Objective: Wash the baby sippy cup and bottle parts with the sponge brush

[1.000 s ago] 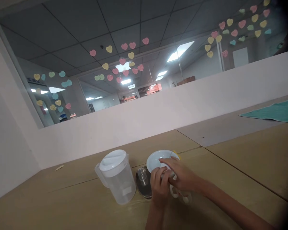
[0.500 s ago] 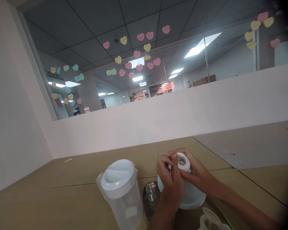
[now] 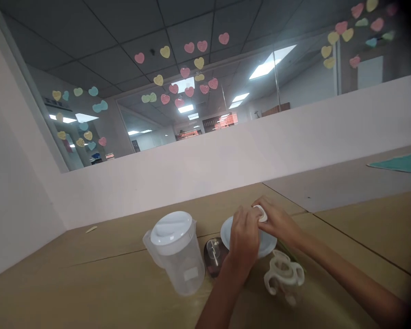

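A small white ring-shaped part (image 3: 265, 216) is held up beside the rim of the white bowl (image 3: 267, 245), with both hands at it. For good handling, it would best be gripped by its outer edge and steadied on one side while being worked from the other, without squeezing. By the right hand (image 3: 276, 220) it is clamped between thumb and fingers, opened only to its width. The left hand (image 3: 245, 233) is curled against its near side; whether it is pinched there cannot be told, the fingertips being hidden. Nearby, a clear handled cup (image 3: 284, 273), a dark dish (image 3: 212, 270) and a lidded pitcher (image 3: 180, 262) are seen on the table (image 3: 123, 283).
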